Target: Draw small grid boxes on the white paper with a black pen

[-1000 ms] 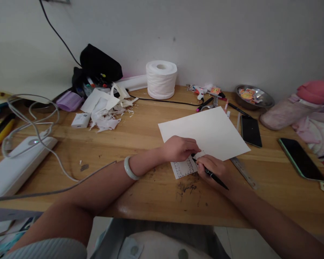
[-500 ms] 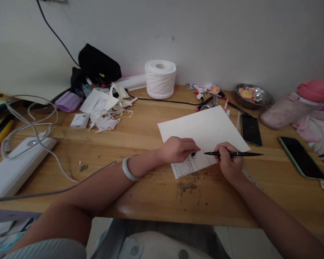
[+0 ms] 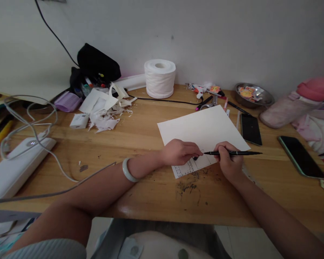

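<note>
A white sheet of paper (image 3: 202, 127) lies at an angle on the wooden table. Its near corner carries black looped line drawing and a drawn rectangle. My right hand (image 3: 230, 163) grips a slim black pen (image 3: 244, 153) held nearly level over the paper, tip pointing left. My left hand (image 3: 181, 153) rests on the paper's left part with fingers pressed together, their tips right by the pen tip. Under those fingers a small black object (image 3: 196, 158) shows; its kind is mostly hidden. A pale bangle sits on my left wrist.
A white roll of tissue (image 3: 160, 79) stands at the back, beside paper scraps (image 3: 105, 111). Two phones (image 3: 250, 129) and a metal bowl (image 3: 253, 95) are on the right. At left, a white power bank (image 3: 21, 165) trails a looped cable. Black marks (image 3: 187, 187) stain the table.
My left hand has shifted slightly right and down, its fingertips reaching the pen tip, with the small black object moving along. My right hand and pen have hardly moved.
</note>
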Available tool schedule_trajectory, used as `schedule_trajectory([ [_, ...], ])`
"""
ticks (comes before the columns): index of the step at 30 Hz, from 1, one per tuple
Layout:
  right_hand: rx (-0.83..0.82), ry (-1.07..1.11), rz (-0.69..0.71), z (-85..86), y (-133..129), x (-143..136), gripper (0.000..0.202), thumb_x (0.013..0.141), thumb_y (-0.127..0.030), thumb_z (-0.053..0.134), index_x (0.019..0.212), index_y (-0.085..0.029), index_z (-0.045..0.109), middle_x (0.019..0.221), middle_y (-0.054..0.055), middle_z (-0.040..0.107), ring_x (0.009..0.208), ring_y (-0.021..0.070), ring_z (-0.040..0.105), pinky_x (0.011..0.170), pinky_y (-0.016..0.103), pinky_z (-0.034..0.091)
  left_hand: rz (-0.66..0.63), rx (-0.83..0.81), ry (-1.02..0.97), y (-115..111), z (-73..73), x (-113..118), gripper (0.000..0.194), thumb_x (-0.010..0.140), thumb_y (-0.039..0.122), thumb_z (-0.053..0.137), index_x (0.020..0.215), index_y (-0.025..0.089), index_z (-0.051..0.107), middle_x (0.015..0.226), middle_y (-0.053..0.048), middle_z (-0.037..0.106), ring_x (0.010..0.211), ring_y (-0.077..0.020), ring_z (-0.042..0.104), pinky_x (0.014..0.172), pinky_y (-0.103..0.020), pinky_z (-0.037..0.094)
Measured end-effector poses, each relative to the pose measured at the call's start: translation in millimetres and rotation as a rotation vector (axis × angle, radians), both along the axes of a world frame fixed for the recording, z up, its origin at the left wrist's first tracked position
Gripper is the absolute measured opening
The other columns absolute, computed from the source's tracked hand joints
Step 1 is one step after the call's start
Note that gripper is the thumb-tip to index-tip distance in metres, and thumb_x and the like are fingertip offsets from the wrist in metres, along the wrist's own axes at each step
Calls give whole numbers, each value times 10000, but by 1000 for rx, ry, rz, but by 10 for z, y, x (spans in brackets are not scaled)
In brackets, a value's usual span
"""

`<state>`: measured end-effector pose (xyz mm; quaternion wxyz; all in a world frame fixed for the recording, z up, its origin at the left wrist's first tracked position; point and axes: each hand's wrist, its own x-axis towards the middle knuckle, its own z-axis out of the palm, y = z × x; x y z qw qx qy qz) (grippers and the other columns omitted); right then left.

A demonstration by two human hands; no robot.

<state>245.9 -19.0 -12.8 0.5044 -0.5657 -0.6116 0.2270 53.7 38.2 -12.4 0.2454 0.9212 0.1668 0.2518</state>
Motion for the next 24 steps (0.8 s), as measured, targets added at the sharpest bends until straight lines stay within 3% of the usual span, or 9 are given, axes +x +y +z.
schedule_trajectory([
  [24,-15,-97,28,44,-42,-9,224,809,-263,414,611,-195,493,475,-38,450,422,97,408,402,226,319,9,69,35,14,0,5,231,842,168,405,978,202,589,970,8,630,792,-76,587,630,-161,395],
])
